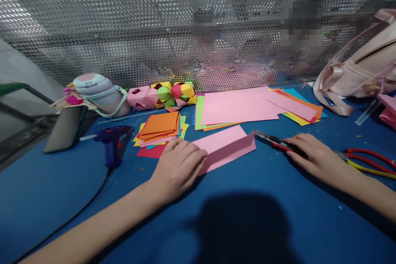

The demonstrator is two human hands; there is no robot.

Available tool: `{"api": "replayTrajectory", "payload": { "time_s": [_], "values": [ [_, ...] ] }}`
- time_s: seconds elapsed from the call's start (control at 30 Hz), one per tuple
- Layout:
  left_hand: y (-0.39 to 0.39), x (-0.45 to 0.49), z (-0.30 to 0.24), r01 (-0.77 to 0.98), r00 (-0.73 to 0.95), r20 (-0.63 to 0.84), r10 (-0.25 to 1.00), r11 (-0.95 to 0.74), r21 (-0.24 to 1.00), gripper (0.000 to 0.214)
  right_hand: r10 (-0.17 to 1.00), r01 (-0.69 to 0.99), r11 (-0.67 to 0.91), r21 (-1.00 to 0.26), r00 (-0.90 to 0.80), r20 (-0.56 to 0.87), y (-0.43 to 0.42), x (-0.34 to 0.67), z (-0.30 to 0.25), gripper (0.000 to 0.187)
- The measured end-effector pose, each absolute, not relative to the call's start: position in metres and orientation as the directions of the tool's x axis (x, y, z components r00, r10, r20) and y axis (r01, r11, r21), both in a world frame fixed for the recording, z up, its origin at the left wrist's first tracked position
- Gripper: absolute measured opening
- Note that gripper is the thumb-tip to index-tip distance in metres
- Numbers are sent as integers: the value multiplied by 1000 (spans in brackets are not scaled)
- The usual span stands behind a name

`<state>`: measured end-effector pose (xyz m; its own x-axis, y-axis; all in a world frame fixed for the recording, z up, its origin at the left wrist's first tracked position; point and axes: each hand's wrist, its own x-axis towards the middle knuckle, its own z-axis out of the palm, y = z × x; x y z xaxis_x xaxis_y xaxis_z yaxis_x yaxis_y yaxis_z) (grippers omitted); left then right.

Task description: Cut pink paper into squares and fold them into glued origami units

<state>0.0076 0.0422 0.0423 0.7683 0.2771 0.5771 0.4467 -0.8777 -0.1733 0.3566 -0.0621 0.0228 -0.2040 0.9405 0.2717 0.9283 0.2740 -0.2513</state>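
A folded strip of pink paper [227, 145] lies in front of me, its near flap raised along a lengthwise crease. My left hand [181, 164] is closed over the strip's left end, holding it against the table, with the fingertips partly hidden. In my right hand [314, 154] is a utility knife [272, 140], its black and red handle under my fingers. The knife's tip points left and meets the right end of the crease; whether it is inside the fold I cannot tell.
Stacked paper squares [161, 126] and larger pink sheets [238, 105] lie behind the strip. A blue glue gun [111, 144] and phone [66, 128] are left, red-and-yellow-handled pliers [368, 159] right. Folded paper balls [173, 95], a bottle [100, 95] and a bag [361, 66] line the perforated metal screen [142, 49].
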Motion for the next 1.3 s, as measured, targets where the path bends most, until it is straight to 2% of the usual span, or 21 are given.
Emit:
{"api": "replayTrajectory", "payload": {
  "time_s": [0.23, 0.37, 0.47, 0.63, 0.83, 0.97, 1.1, 1.23, 1.3],
  "values": [
    [50, 7, 39, 507, 734, 578, 357, -854, -116, 14, 928, 876, 364, -317, -310, 208, -62, 362, 21, 31],
    [60, 10, 32, 573, 714, 582, 390, -803, -164, 39, 937, 879, 344, -329, -301, 174, -65, 368, 21, 32],
    [68, 12, 26, 467, 825, 443, 351, -865, -184, 38, 942, 880, 335, -336, -301, 151, -66, 369, 22, 33],
    [76, 16, 15, 275, 950, 178, 257, -958, -84, 38, 945, 873, 328, -360, -302, 128, -66, 368, 24, 35],
    [77, 16, 5, 230, 970, 68, 232, -973, 32, 39, 955, 862, 295, -412, -282, 93, -66, 366, 27, 35],
    [77, 16, 7, 231, 971, 50, 234, -972, 53, 38, 958, 856, 278, -435, -278, 66, -66, 367, 30, 36],
    [76, 24, 19, 190, 975, 107, 197, -979, 70, 33, 954, 848, 285, -446, -295, 49, -67, 366, 33, 35],
    [76, 47, 27, 93, 983, 142, 117, -981, 167, 27, 954, 846, 290, -446, -293, 65, -67, 365, 34, 34],
    [76, 60, 25, 108, 977, 159, 144, -970, 217, 28, 955, 845, 290, -449, -289, 74, -67, 364, 33, 34]
  ]
}}
